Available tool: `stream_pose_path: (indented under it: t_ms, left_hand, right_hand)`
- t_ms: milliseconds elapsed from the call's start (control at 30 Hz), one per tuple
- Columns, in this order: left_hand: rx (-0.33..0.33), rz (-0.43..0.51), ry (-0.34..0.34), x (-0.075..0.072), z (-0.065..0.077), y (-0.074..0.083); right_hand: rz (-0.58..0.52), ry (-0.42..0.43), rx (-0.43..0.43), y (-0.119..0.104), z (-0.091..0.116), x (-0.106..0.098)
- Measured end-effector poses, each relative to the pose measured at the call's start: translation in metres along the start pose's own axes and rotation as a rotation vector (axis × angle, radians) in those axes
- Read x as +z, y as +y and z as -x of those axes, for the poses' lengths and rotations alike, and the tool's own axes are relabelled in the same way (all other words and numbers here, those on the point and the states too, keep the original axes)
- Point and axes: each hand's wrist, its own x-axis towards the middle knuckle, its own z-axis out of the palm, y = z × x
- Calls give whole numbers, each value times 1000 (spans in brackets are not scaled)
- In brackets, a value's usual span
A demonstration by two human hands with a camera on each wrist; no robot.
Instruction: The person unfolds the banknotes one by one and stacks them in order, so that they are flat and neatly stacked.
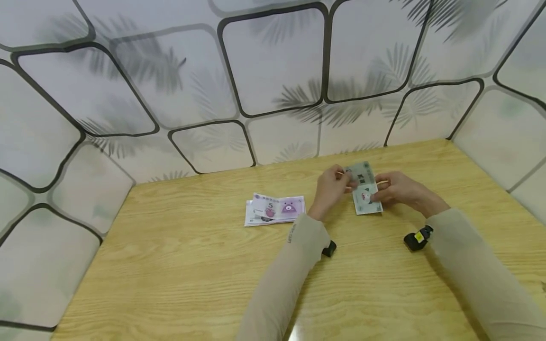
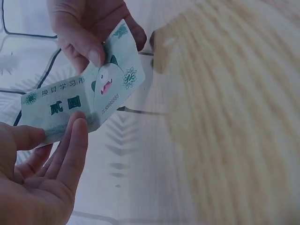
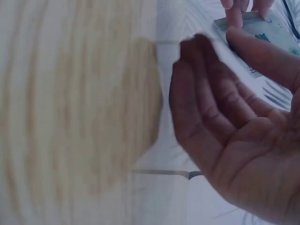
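A green play banknote (image 1: 363, 187) with a crease across its middle is held up between both hands; a cartoon face and a flower print show in the left wrist view. My left hand (image 1: 332, 188) pinches one end of this note (image 2: 65, 110) with thumb and fingers. At the other end, the thumb of my right hand (image 1: 398, 190) lies on the printed face, with fingers behind it. In the right wrist view the right hand (image 3: 243, 122) has its fingers bent, and part of the note (image 3: 276, 35) shows beyond the thumb.
Left of the hands, purple play banknotes (image 1: 279, 209) marked 5 lie overlapped on the wooden table (image 1: 179, 265). A patterned white wall covering (image 1: 273, 61) rises behind the table and along its sides. Each wrist carries a small black device (image 1: 415, 240).
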Motion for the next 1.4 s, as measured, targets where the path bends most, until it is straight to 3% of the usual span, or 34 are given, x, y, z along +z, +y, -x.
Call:
stream_pose_path:
  t_ms: [233,400,567,767,1067,1233,1400]
  left_hand:
    - [37,-96,14,-19,2,2]
    - [75,-129,-73,-27,0,5]
    - [60,-61,-77,-36,0,4]
    - [17,51,-64,-52,3,5]
    - [-14,86,-64,-68,6,2]
    - [2,85,-92,-76,7,2]
    - [11,72,-74,-81,7,0]
  right_hand:
    - [-7,31,-9,-4,6,2]
    - [-7,52,-7,-5,11,-1]
    - [-54,51,-15,-2,11,-3]
    - [-252,53,-50,0,9,-5]
    - [-474,71,-98,-2,3,-3]
    - [-507,62,-118,-5,0,1]
    - [-506,50,-132,-6,-1,5]
